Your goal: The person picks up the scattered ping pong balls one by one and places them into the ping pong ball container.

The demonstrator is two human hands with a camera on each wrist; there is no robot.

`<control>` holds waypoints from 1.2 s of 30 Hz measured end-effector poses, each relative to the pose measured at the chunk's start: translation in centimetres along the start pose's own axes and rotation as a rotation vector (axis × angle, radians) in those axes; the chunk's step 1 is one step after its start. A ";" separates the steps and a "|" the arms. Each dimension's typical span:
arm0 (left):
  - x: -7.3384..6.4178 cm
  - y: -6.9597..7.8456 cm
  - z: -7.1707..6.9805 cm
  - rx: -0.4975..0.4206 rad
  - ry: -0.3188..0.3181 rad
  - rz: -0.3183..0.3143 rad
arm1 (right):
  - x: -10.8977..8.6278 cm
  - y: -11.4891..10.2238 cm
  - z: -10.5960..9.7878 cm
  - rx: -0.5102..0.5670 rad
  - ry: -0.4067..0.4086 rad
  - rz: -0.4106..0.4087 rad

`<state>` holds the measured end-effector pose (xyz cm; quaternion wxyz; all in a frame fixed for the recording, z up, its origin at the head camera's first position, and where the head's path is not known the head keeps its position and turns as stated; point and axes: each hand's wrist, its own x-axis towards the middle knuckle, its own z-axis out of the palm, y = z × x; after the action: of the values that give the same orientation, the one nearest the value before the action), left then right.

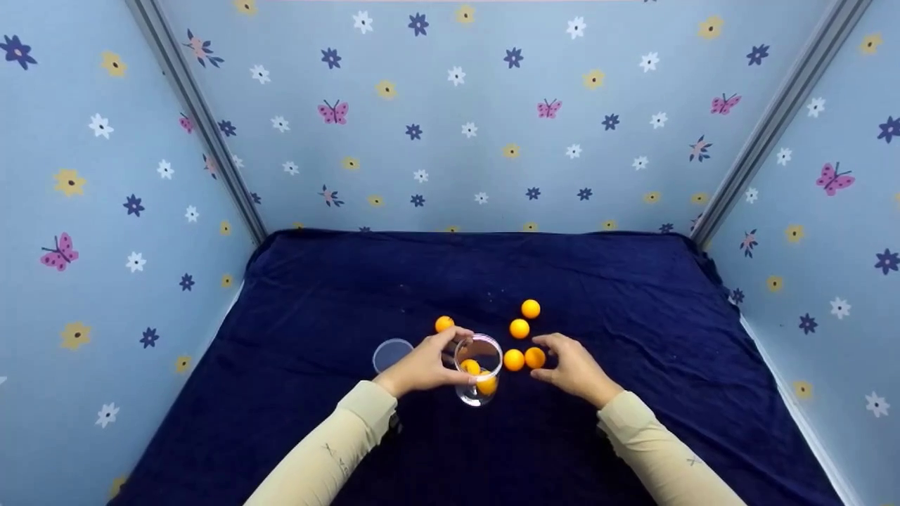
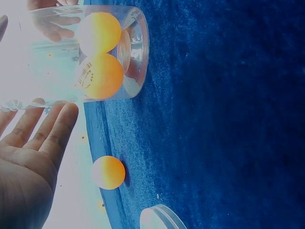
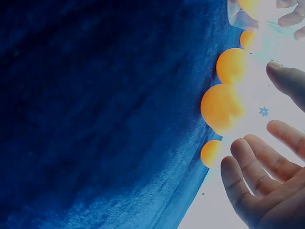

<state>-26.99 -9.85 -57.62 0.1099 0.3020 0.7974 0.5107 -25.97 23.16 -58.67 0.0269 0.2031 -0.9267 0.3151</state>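
Observation:
My left hand (image 1: pixel 424 364) grips a clear plastic jar (image 1: pixel 481 351) at its upper part, fingers on the far side and thumb on the near side. The jar stands upright with its mouth uncovered. Two orange balls (image 2: pixel 101 76), one with printing on it, lie at its bottom. To the right, my right hand (image 1: pixel 575 369) reaches over the cloth, thumb and fingers spread around an orange ball (image 1: pixel 534 358). In the right wrist view a gap shows between the fingers (image 3: pixel 240 176) and that ball (image 3: pixel 223 109). Another ball (image 1: pixel 514 360) sits just left of it.
Two more balls, one nearer (image 1: pixel 519 328) and one farther (image 1: pixel 531 308), lie beyond the right hand. Behind the left hand is a single ball (image 1: pixel 444 324). A clear round lid (image 1: pixel 391 353) lies left of the jar. Dark blue cloth (image 1: pixel 337 295) covers the table; patterned walls (image 1: pixel 450 140) enclose it.

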 end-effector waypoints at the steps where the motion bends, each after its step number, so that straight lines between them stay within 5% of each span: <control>1: 0.0 0.0 0.0 -0.002 -0.001 0.001 | 0.0 0.0 0.0 0.002 -0.005 0.005; 36: 0.1 -0.1 -0.1 0.002 -0.012 -0.017 | 0.9 1.7 2.2 -0.038 0.003 -0.038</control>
<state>-27.09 -9.89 -57.63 0.1188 0.2983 0.7997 0.5073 -27.33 22.78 -61.25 0.0380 0.2199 -0.9284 0.2972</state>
